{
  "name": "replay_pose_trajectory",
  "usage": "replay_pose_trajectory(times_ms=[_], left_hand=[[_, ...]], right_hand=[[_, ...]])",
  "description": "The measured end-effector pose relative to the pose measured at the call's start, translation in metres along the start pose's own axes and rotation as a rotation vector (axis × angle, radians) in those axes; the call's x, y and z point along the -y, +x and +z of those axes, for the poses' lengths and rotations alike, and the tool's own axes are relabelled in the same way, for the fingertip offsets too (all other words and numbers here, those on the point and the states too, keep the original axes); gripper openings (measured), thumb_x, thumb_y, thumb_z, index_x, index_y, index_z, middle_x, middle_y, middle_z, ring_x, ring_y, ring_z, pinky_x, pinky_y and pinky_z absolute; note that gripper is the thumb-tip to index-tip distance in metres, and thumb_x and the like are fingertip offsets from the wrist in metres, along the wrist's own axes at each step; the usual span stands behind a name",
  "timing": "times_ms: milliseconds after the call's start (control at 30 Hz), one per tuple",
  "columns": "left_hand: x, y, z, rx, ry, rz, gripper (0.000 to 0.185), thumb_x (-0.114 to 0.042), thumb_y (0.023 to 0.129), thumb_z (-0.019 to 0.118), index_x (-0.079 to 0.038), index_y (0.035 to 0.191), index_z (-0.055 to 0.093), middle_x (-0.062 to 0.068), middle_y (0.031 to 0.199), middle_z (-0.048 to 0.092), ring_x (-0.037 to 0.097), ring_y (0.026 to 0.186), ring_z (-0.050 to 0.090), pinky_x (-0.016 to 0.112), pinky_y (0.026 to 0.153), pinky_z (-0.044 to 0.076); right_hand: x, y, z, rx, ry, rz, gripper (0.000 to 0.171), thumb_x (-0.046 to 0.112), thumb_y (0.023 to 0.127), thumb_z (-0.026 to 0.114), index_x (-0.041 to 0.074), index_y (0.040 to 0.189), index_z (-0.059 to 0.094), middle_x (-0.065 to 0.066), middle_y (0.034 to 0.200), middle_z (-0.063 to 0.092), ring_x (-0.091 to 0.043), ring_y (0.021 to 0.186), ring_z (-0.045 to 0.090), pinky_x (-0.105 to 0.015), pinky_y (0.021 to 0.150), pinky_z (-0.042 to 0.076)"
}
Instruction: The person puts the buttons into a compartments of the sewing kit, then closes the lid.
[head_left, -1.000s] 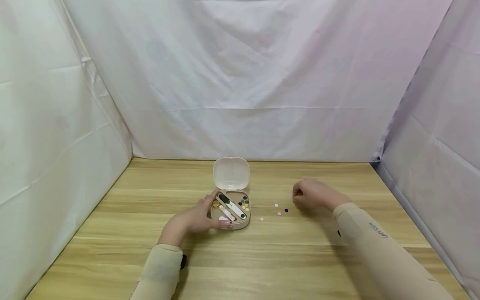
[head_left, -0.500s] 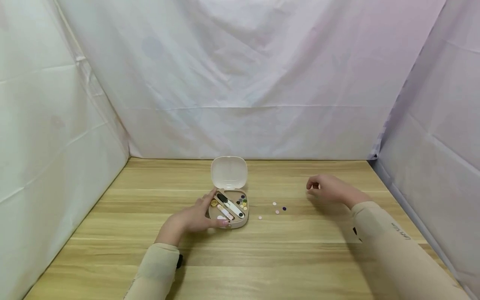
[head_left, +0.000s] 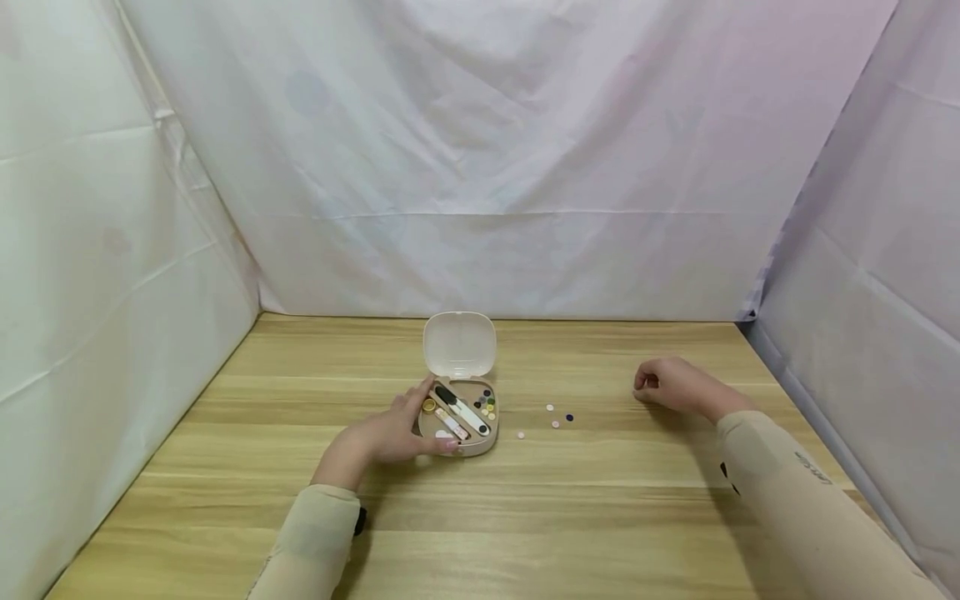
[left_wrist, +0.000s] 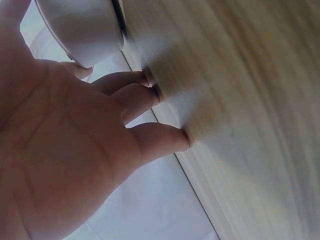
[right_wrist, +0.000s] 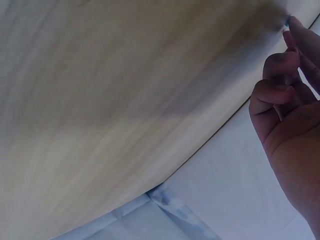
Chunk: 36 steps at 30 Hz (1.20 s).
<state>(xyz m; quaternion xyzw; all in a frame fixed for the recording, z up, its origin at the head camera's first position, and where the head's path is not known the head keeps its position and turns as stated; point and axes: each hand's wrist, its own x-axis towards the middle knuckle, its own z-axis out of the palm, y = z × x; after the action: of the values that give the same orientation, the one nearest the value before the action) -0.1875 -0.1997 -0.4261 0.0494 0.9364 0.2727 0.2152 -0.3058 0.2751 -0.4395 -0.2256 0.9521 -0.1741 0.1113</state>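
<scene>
An open sewing kit box (head_left: 487, 446) stands on the table, its pale lid (head_left: 459, 346) raised at the back. My left hand (head_left: 382, 433) holds its left side, thumb at the front and index finger at the back; the other fingertips touch the table in the left wrist view. Inside lie white snips with a black cover (head_left: 471, 416), a gold ring-shaped piece (head_left: 429, 406) and several coloured buttons (head_left: 488, 408). Well to the right, my right hand (head_left: 678, 387) pinches a tiny teal button (right_wrist: 288, 20) at its fingertips, low over the table; the fingers mostly cover it.
Between box and right hand lie several loose buttons: a white one (head_left: 550, 407), a dark blue one (head_left: 569, 417) and pale pink ones, such as the nearer pink button (head_left: 521, 435). White cloth (head_left: 480, 167) hangs behind the wooden table (head_left: 525, 533) and at both sides.
My right hand has moved right, away from the loose buttons, and its fingertips have drawn together. The left hand stays on the box; the buttons have not moved on the table.
</scene>
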Motion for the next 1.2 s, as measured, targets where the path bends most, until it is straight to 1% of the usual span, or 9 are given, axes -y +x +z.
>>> replay_pose_trajectory(times_ms=[133, 267, 433, 600, 633, 800, 967, 1067, 1200], left_hand=[[0.0, 0.0, 0.0, -0.003, 0.009, -0.005, 0.124, -0.078, 0.083, 0.074, -0.034, 0.173, -0.001, 0.015, 0.181, 0.009, 0.053, 0.163, 0.017, 0.079, 0.124, 0.023], [-0.001, -0.001, -0.001, -0.005, 0.022, -0.003, 0.124, -0.078, 0.084, 0.073, -0.034, 0.173, -0.001, 0.016, 0.18, 0.01, 0.054, 0.162, 0.018, 0.08, 0.123, 0.024], [-0.001, -0.001, -0.001, -0.004, 0.026, -0.007, 0.123, -0.078, 0.084, 0.073, -0.034, 0.173, -0.001, 0.016, 0.18, 0.011, 0.054, 0.162, 0.019, 0.08, 0.123, 0.025], [-0.002, -0.002, -0.001, -0.002, 0.021, -0.014, 0.123, -0.077, 0.084, 0.073, -0.034, 0.173, -0.001, 0.016, 0.181, 0.01, 0.055, 0.162, 0.019, 0.08, 0.123, 0.025], [-0.003, -0.002, -0.001, -0.003, 0.022, -0.013, 0.124, -0.077, 0.084, 0.073, -0.033, 0.173, -0.001, 0.017, 0.18, 0.01, 0.056, 0.161, 0.02, 0.08, 0.122, 0.025], [-0.001, -0.001, 0.001, -0.004, 0.016, -0.019, 0.124, -0.079, 0.083, 0.073, -0.034, 0.173, 0.0, 0.017, 0.18, 0.01, 0.056, 0.161, 0.019, 0.08, 0.123, 0.023], [0.0, 0.001, 0.003, -0.008, 0.014, -0.013, 0.126, -0.08, 0.081, 0.074, -0.034, 0.173, 0.001, 0.016, 0.18, 0.011, 0.055, 0.161, 0.019, 0.08, 0.123, 0.024], [0.0, 0.001, 0.002, -0.01, 0.016, -0.008, 0.125, -0.08, 0.082, 0.074, -0.034, 0.173, 0.001, 0.015, 0.181, 0.011, 0.055, 0.162, 0.019, 0.08, 0.123, 0.023], [-0.001, 0.0, 0.001, -0.009, 0.02, -0.015, 0.125, -0.079, 0.082, 0.073, -0.035, 0.173, 0.0, 0.015, 0.181, 0.01, 0.057, 0.16, 0.02, 0.081, 0.122, 0.024]], right_hand=[[-0.002, 0.001, 0.003, -0.006, 0.003, -0.018, 0.006, 0.016, 0.099, 0.075, 0.011, 0.098, 0.072, 0.0, 0.083, 0.063, -0.013, 0.075, 0.051, -0.031, 0.069, 0.045], [-0.001, 0.003, 0.003, -0.003, 0.009, -0.021, 0.003, 0.012, 0.098, 0.075, 0.012, 0.097, 0.072, 0.0, 0.086, 0.065, -0.013, 0.078, 0.053, -0.032, 0.072, 0.047], [0.001, 0.003, 0.004, -0.002, 0.002, -0.018, 0.006, 0.011, 0.098, 0.074, 0.012, 0.092, 0.072, 0.001, 0.086, 0.07, -0.011, 0.078, 0.056, -0.032, 0.073, 0.05], [0.001, 0.005, 0.007, -0.007, -0.032, -0.045, 0.009, 0.013, 0.099, 0.072, 0.011, 0.091, 0.075, 0.003, 0.084, 0.072, -0.008, 0.074, 0.057, -0.029, 0.071, 0.051], [0.001, 0.005, 0.007, -0.009, -0.038, -0.054, 0.01, 0.013, 0.1, 0.072, 0.011, 0.09, 0.075, 0.004, 0.084, 0.072, -0.008, 0.073, 0.056, -0.029, 0.07, 0.051], [0.002, 0.004, 0.01, -0.028, -0.045, -0.074, 0.012, 0.015, 0.099, 0.073, 0.013, 0.087, 0.075, 0.006, 0.079, 0.07, -0.006, 0.07, 0.054, -0.025, 0.066, 0.048], [0.001, 0.004, 0.011, -0.028, -0.031, -0.053, 0.012, 0.015, 0.098, 0.073, 0.014, 0.086, 0.074, 0.006, 0.078, 0.069, -0.006, 0.068, 0.053, -0.024, 0.065, 0.046], [0.005, 0.006, 0.009, -0.033, -0.015, -0.044, 0.012, 0.016, 0.098, 0.073, 0.014, 0.086, 0.074, 0.005, 0.079, 0.069, -0.008, 0.069, 0.054, -0.026, 0.065, 0.047], [0.019, 0.013, 0.003, -0.062, -0.025, -0.074, 0.012, 0.016, 0.099, 0.072, 0.013, 0.087, 0.073, 0.003, 0.079, 0.067, -0.01, 0.07, 0.054, -0.028, 0.066, 0.048]])
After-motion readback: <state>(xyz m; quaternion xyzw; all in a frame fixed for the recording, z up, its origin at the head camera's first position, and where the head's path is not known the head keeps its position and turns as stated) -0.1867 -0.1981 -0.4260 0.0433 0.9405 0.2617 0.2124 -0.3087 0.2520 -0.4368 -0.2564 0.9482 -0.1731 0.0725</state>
